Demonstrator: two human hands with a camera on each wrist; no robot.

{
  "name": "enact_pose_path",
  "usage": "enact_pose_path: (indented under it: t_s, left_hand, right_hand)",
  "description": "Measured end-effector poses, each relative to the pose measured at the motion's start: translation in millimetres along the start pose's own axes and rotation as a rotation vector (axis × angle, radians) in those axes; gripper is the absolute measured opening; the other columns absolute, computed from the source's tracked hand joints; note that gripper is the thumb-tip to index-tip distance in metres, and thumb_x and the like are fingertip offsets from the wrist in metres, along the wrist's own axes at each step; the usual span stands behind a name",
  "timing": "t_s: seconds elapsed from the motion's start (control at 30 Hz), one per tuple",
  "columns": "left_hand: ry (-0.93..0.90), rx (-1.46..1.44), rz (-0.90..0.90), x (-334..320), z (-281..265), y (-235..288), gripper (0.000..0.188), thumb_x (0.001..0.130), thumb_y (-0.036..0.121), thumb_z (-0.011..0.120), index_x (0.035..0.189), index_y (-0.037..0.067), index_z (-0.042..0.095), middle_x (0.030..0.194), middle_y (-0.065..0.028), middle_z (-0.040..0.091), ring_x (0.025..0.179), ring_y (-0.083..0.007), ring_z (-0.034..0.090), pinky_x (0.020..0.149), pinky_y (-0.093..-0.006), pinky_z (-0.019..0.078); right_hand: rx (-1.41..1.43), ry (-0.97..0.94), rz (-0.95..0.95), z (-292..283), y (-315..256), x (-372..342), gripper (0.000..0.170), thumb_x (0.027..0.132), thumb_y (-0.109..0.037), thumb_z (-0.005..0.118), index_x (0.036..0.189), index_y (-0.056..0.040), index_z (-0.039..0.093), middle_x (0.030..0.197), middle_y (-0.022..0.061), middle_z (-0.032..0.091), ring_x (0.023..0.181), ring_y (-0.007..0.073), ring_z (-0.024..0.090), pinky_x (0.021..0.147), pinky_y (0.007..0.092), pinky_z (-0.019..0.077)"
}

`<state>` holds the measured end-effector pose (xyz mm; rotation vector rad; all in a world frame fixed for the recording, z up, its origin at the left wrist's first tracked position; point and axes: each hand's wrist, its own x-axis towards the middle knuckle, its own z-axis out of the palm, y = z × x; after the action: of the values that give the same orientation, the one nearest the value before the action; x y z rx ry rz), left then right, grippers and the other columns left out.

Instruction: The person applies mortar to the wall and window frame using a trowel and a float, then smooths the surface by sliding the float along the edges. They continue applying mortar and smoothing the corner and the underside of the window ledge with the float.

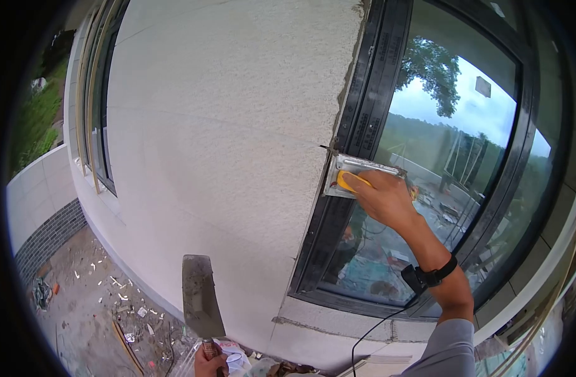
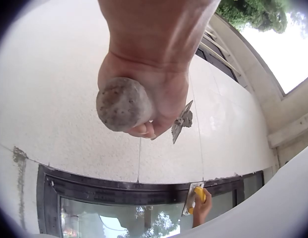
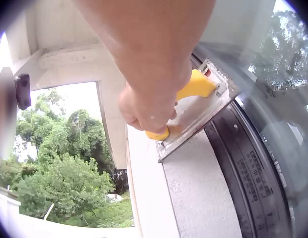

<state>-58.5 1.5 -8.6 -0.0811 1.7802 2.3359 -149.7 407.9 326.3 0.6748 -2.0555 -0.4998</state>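
My right hand (image 1: 388, 198) grips the yellow handle (image 3: 198, 85) of a rectangular steel plastering trowel (image 1: 369, 164). Its plate lies over the dark window frame (image 1: 365, 119), one end reaching the edge of the pale wall (image 1: 237, 125). Low in the head view, my left hand (image 1: 208, 366) holds a bricklaying trowel (image 1: 202, 295) by its handle, blade pointing up. Grey mortar coats that blade. In the left wrist view the rounded handle end (image 2: 124, 105) faces the camera, with the fingers curled round it; mortar clings to the blade (image 2: 182, 121) beyond.
Window glass (image 1: 426, 163) reflecting trees and sky lies behind the right hand. A rough mortar strip (image 1: 354, 69) runs along the frame's upper edge. Below, debris litters the ground (image 1: 105, 301). A black cable (image 1: 376, 330) hangs from the right wrist camera. Another window (image 1: 102, 107) stands far left.
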Motion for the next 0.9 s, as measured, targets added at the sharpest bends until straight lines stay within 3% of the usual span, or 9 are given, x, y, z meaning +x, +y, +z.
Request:
enact_pose_path:
  t_s: [0.27, 0.47, 0.53, 0.57, 0.8, 0.83, 0.9]
  left_hand:
    - [0.021, -0.041, -0.026, 6, -9, -15, 0.014, 0.079, 0.010, 0.063, 0.088, 0.000, 0.058, 0.065, -0.0062, 0.057, 0.050, -0.0146, 0.054, 0.046, -0.0270, 0.0468]
    - [-0.055, -0.071, -0.030, 7, -12, -13, 0.014, 0.081, 0.008, 0.064, 0.091, 0.002, 0.056, 0.061, -0.0033, 0.054, 0.047, -0.0126, 0.051, 0.043, -0.0248, 0.0423]
    - [-0.051, -0.112, -0.039, 8, -15, -16, 0.012, 0.081, 0.007, 0.064, 0.089, 0.003, 0.055, 0.061, -0.0025, 0.053, 0.046, -0.0119, 0.050, 0.043, -0.0243, 0.0411]
    - [-0.055, -0.112, -0.039, 8, -17, -17, 0.012, 0.081, 0.007, 0.064, 0.089, 0.003, 0.055, 0.061, -0.0025, 0.053, 0.046, -0.0119, 0.050, 0.043, -0.0243, 0.0411]
    - [-0.103, -0.087, -0.027, 10, -28, -25, 0.014, 0.082, 0.008, 0.065, 0.090, 0.004, 0.055, 0.060, -0.0025, 0.053, 0.045, -0.0123, 0.049, 0.041, -0.0248, 0.0396]
    - [-0.125, -0.082, -0.030, 12, -29, -26, 0.015, 0.082, 0.008, 0.065, 0.091, 0.004, 0.055, 0.060, -0.0026, 0.053, 0.045, -0.0124, 0.049, 0.041, -0.0249, 0.0395]
    - [-0.092, -0.092, -0.049, 8, -24, -20, 0.015, 0.082, 0.009, 0.066, 0.091, 0.004, 0.055, 0.060, -0.0027, 0.053, 0.045, -0.0123, 0.049, 0.041, -0.0249, 0.0392]
  right_hand:
    - [-0.063, 0.103, -0.067, -12, -17, 22, 0.038, 0.078, -0.005, 0.064, 0.115, -0.0148, 0.061, 0.086, 0.0051, 0.060, 0.071, 0.0227, 0.064, 0.054, 0.0332, 0.0515]
    - [-0.123, -0.007, -0.012, -3, -38, 36, 0.034, 0.081, -0.009, 0.062, 0.115, -0.0123, 0.061, 0.082, 0.0067, 0.060, 0.069, 0.0238, 0.064, 0.052, 0.0352, 0.0498]
    - [0.048, -0.211, -0.018, -12, -45, 41, 0.035, 0.081, -0.010, 0.062, 0.116, -0.0111, 0.060, 0.079, 0.0076, 0.060, 0.067, 0.0249, 0.064, 0.052, 0.0366, 0.0504]
    - [0.111, -0.226, -0.017, -12, -46, 39, 0.036, 0.081, -0.011, 0.063, 0.118, -0.0111, 0.060, 0.078, 0.0078, 0.061, 0.067, 0.0255, 0.065, 0.052, 0.0370, 0.0512]
    - [-0.185, 0.002, -0.015, -23, -42, 41, 0.041, 0.080, -0.007, 0.063, 0.120, -0.0123, 0.059, 0.086, 0.0079, 0.062, 0.064, 0.0227, 0.065, 0.047, 0.0317, 0.0495]
    - [-0.240, -0.007, 0.004, -23, -40, 45, 0.041, 0.079, -0.011, 0.068, 0.120, -0.0117, 0.060, 0.085, 0.0058, 0.061, 0.066, 0.0223, 0.064, 0.050, 0.0322, 0.0508]
    - [-0.276, -0.038, -0.004, -12, -36, 45, 0.041, 0.079, -0.012, 0.068, 0.119, -0.0111, 0.061, 0.085, 0.0061, 0.061, 0.066, 0.0224, 0.064, 0.050, 0.0325, 0.0505]
